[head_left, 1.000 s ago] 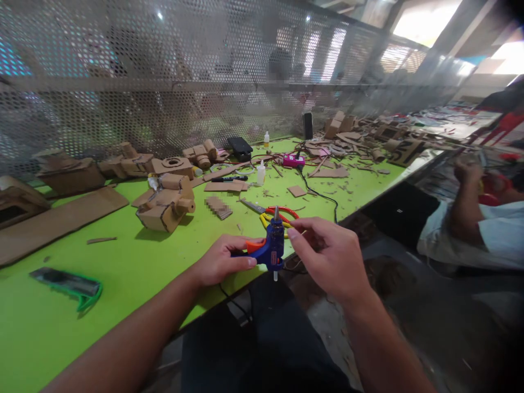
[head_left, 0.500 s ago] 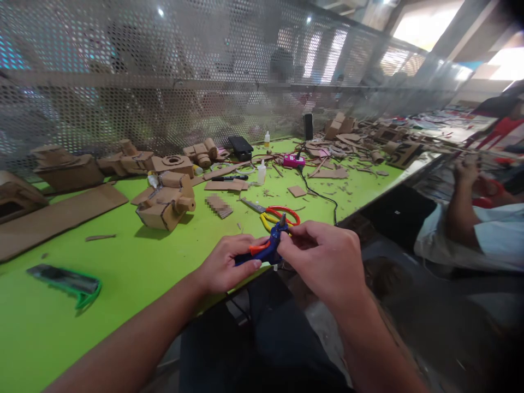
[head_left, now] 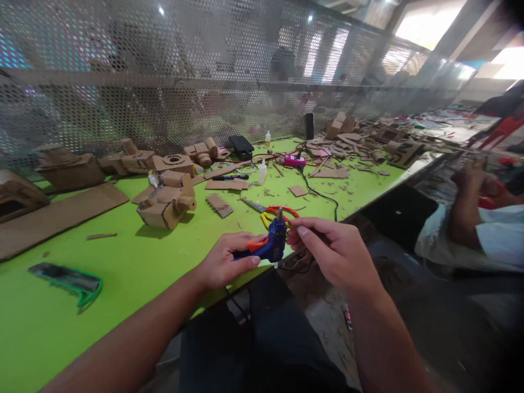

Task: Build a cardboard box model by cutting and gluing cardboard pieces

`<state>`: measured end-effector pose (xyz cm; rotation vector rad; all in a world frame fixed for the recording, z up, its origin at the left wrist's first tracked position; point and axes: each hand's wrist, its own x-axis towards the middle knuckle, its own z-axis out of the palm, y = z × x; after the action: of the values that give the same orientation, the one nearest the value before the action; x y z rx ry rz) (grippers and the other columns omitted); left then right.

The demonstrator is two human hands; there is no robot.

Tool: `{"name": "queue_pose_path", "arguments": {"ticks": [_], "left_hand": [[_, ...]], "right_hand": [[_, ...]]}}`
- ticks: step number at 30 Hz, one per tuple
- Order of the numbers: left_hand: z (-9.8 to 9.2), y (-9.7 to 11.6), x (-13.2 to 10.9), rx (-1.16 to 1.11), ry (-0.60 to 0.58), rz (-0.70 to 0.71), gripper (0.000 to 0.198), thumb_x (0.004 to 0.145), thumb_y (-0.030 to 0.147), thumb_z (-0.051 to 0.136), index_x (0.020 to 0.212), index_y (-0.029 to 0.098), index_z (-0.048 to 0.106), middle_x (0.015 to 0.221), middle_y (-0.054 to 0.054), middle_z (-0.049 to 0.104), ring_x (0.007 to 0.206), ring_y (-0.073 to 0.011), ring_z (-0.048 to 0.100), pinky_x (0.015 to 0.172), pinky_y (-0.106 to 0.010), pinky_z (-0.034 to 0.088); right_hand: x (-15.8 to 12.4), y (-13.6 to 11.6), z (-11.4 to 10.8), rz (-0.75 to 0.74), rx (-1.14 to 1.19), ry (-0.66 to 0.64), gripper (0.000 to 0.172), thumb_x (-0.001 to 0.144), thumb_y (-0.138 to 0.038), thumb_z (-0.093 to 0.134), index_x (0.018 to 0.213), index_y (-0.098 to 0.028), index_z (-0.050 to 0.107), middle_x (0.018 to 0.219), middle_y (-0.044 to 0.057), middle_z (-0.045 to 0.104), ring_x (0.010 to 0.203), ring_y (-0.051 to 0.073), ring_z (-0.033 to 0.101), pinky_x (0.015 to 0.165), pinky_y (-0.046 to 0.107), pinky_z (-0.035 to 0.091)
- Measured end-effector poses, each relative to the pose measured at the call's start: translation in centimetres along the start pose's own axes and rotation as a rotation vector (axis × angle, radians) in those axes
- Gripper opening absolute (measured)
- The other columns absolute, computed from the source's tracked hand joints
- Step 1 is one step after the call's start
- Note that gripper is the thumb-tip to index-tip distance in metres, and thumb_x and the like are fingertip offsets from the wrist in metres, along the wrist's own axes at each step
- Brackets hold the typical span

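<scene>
My left hand (head_left: 231, 259) is closed round the handle of a blue glue gun (head_left: 277, 240) with an orange trigger. The gun's nozzle points upward, near the table's front edge. Just right of the gun, my right hand (head_left: 333, 245) has its thumb and forefinger pinched together. Whatever they may hold is too small to make out. Behind the gun lie scissors (head_left: 256, 205) with red and yellow handles, partly covered by the nozzle. A small cardboard piece (head_left: 220, 205) rests to their left, and a taped cardboard model (head_left: 161, 210) stands farther left.
A green-handled cutter (head_left: 67, 281) lies at the left on the green table (head_left: 135, 289). White glue bottle (head_left: 262, 172), black marker (head_left: 230, 177), pink box (head_left: 295, 160) with a cable, and cardboard scraps lie farther back, before a perforated metal screen (head_left: 164, 82). A person's arm (head_left: 466, 202) is at right.
My right hand has drawn slightly right, away from the glue gun's body, which now shows more fully. The gun has turned a little in my left hand.
</scene>
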<state>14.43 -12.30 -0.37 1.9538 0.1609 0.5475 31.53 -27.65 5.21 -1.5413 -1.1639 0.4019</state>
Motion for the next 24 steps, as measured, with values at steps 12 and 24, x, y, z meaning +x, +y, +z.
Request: {"name": "queue_pose_path", "arguments": {"ticks": [12, 24], "left_hand": [[0.0, 0.1, 0.0, -0.041, -0.003, -0.042, 0.043, 0.082, 0.041, 0.070, 0.117, 0.016, 0.074, 0.110, -0.013, 0.073, 0.096, -0.0285, 0.067, 0.088, -0.039, 0.049], [-0.3, -0.1, 0.3, -0.045, -0.012, -0.036, 0.041, 0.083, 0.039, 0.069, 0.116, 0.017, 0.075, 0.117, -0.014, 0.073, 0.101, -0.0305, 0.067, 0.088, -0.039, 0.049]], "right_hand": [[-0.1, 1.0, -0.1, 0.008, 0.512, 0.065, 0.013, 0.071, -0.011, 0.056, 0.070, -0.018, 0.067, 0.065, 0.001, 0.063, 0.057, 0.015, 0.060, 0.047, 0.024, 0.042], [-0.3, 3.6, -3.3, 0.247, 0.594, 0.091, 0.013, 0.070, -0.028, 0.076, 0.079, -0.020, 0.071, 0.062, 0.000, 0.062, 0.052, 0.013, 0.057, 0.045, 0.023, 0.043]]}}
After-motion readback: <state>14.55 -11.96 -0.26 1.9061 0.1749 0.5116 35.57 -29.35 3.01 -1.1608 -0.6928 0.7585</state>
